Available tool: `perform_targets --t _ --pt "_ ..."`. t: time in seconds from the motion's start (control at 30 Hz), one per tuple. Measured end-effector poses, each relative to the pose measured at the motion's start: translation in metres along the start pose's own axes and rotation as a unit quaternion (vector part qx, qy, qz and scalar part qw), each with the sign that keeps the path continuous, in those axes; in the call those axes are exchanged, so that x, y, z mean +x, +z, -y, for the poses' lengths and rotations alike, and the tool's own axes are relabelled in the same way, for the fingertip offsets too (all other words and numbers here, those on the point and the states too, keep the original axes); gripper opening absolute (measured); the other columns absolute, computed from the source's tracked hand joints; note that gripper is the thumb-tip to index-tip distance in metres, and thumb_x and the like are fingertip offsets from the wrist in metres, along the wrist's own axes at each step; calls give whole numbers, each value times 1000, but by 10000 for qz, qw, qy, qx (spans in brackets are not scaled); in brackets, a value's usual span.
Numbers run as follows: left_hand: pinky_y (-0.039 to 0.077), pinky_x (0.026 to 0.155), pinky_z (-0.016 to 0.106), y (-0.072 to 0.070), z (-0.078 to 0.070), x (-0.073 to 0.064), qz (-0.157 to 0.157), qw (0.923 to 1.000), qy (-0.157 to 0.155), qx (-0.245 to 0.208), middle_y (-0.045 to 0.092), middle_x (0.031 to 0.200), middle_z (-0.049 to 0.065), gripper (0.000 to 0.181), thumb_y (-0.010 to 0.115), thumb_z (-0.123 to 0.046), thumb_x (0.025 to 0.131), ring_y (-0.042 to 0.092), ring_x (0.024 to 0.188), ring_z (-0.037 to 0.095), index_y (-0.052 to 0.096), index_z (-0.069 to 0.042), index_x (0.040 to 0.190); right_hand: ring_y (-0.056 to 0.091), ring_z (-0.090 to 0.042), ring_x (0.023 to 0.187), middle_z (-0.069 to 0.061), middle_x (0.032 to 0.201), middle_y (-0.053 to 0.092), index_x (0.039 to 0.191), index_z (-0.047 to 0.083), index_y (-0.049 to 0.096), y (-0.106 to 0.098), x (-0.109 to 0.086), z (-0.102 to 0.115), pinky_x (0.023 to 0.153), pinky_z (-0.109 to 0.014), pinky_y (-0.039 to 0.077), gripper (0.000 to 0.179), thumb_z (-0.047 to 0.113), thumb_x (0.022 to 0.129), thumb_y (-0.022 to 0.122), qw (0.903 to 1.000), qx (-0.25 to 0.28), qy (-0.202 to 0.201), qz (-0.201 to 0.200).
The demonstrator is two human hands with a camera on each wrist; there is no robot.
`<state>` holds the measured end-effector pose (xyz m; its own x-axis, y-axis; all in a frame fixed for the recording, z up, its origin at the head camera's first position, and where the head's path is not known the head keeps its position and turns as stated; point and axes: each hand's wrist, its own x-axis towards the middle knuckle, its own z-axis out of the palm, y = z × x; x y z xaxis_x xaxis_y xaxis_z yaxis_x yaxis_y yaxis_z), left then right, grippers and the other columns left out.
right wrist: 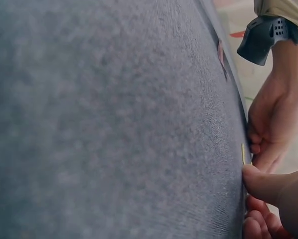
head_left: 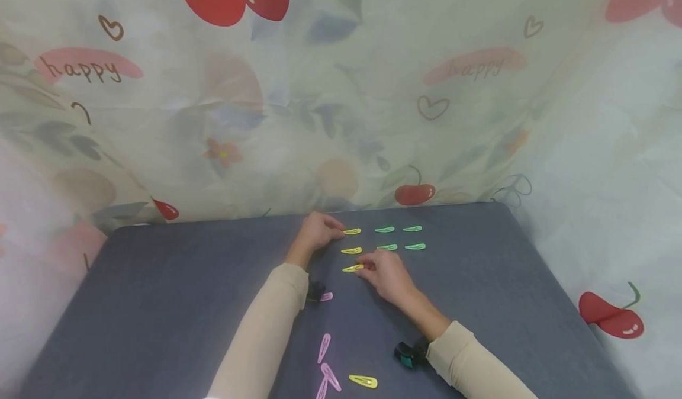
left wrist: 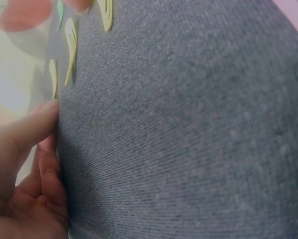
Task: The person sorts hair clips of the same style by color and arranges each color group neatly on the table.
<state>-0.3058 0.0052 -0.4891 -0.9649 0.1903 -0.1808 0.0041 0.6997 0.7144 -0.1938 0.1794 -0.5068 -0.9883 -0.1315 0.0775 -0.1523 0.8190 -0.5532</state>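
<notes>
Three yellow snap hair clips lie in a column on the dark grey table. My left hand (head_left: 318,231) is at the far one (head_left: 352,231), thumb and fingertips pinching its left end; the left wrist view shows the thumb (left wrist: 37,124) against that end. The middle yellow clip (head_left: 351,251) lies untouched between my hands. With thumb and fingertips, my right hand (head_left: 388,273) pinches the right end of the nearest yellow clip (head_left: 351,269). Only a thin yellow edge of this clip (right wrist: 243,153) shows in the right wrist view.
Green hair clips (head_left: 412,229) lie in two rows right of the yellow column. Nearer the front are several pink clips (head_left: 324,348) and another yellow clip (head_left: 363,381). The grey table (head_left: 176,304) ends at a patterned curtain (head_left: 341,121) behind and at the sides.
</notes>
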Motion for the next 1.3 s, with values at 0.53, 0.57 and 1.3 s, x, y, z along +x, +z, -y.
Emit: perform_targets --t 0.53,0.57,1.3 --pt "54 97 44 -1 3 0 15 10000 17 17 78 110 5 12 78 -23 90 70 106 26 81 -18 100 46 -39 136 -17 148 49 152 17 46 -2 -37 10 110 -56 44 75 60 93 65 9798 -1751 -967 29" --pt "54 97 44 -1 4 0 12 10000 14 28 78 110 5 12 78 -23 90 70 106 26 81 -18 100 43 -41 141 -18 153 45 155 17 42 -3 -40 10 113 -58 40 79 63 93 62 9786 -1780 -1033 88" --pt "54 96 44 1 3 0 -75 9998 189 8 78 109 5 12 78 -22 89 71 104 25 82 -17 99 21 -42 156 -11 172 17 162 25 26 -11 -113 15 118 -69 23 86 71 94 51 9628 -1612 -2035 757"
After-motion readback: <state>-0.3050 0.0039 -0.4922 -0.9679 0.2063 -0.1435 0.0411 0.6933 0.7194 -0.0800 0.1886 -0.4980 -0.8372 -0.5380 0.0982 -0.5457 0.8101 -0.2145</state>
